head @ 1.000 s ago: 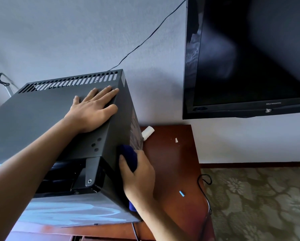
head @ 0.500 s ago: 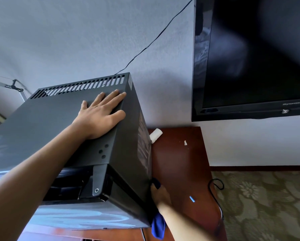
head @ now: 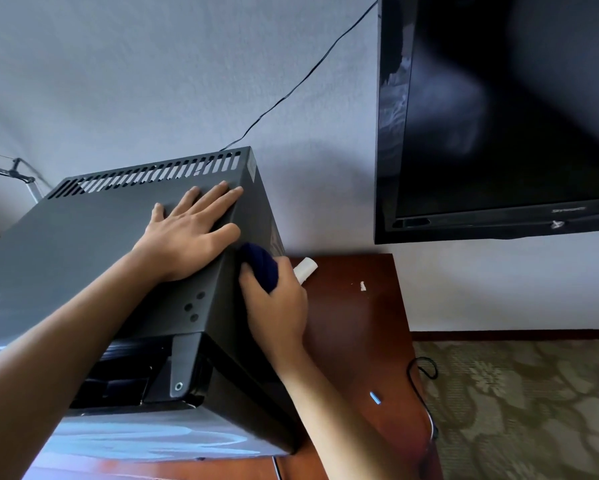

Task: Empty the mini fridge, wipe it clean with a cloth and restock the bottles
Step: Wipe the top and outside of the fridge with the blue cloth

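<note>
On the far left, a thin metal lamp arm (head: 17, 173) juts out from the wall behind the mini fridge (head: 93, 244), which sits on the wooden counter (head: 357, 327) and fills the left half of the view. Its top panel carries a row of vent slots along the back edge. Flat on that top lies the left hand (head: 187, 237), fingers spread and straight, pressing down to steady the cabinet. Just right of it, at the top edge of the fridge's right side wall, the right hand (head: 277, 313) grips a bunched dark blue cloth (head: 260, 266) and presses it against the metal. No bottles are in view, so restocking looks not yet begun.

Risks, as I judge them: a hard sideways push with the cloth could slide the fridge along the polished counter, especially if the left hand eases off. A stroke running toward the back could catch the cloth on the vent slots or snag the black power cable (head: 291, 88) rising up the wall behind. Beside the right hand, a small white roll (head: 305, 268) lies on the counter and a swing of the wrist could knock it away. Further right hangs a dark television (head: 499, 116), well apart from the work, and a black cord (head: 421, 372) loops over the counter's edge toward the patterned carpet (head: 533, 410).
</note>
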A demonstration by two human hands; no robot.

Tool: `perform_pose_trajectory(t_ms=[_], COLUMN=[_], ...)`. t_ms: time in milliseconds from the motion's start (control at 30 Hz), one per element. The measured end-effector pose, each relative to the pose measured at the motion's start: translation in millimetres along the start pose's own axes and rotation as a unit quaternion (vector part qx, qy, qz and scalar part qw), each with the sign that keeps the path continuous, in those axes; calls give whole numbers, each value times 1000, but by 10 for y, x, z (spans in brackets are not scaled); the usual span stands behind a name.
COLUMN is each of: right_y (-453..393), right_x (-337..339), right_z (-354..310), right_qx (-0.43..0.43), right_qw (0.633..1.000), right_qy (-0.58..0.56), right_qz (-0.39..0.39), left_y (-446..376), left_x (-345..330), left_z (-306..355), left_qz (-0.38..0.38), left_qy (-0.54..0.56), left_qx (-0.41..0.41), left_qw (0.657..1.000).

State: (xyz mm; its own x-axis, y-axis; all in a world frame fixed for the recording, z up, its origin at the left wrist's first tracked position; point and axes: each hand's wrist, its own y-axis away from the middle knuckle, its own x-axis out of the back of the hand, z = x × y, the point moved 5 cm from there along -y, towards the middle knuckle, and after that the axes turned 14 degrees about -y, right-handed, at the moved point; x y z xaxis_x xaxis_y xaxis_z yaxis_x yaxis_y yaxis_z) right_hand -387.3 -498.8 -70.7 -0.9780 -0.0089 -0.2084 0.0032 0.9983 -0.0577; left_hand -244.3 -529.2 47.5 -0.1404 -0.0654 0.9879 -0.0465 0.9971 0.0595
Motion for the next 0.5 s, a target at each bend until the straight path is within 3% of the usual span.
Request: perform_pose_trajectory(t_ms=[67, 133, 300, 400, 500], right_y=[55, 23, 12, 397, 861], right_x=[-11, 21, 284, 555, 771], right_z=[-72, 156, 1398, 2221, 2848], right_qx=[50, 37, -163, -301, -362], right_qw=[998, 998, 985, 939, 898], right_qy=[-34, -40, 57, 165, 245], right_qz=[5, 25, 10, -34, -55], left_y=[3, 5, 3, 9, 11], left_x=[0, -4, 7, 7, 13], left_z=[1, 4, 6, 4, 5], left_qz=[-1, -1, -3, -1, -1], left_qy=[-1, 1, 3, 1, 2], left_qx=[-1, 1, 1, 0, -2], left_qw=[1000, 1000, 1000, 1000, 1000])
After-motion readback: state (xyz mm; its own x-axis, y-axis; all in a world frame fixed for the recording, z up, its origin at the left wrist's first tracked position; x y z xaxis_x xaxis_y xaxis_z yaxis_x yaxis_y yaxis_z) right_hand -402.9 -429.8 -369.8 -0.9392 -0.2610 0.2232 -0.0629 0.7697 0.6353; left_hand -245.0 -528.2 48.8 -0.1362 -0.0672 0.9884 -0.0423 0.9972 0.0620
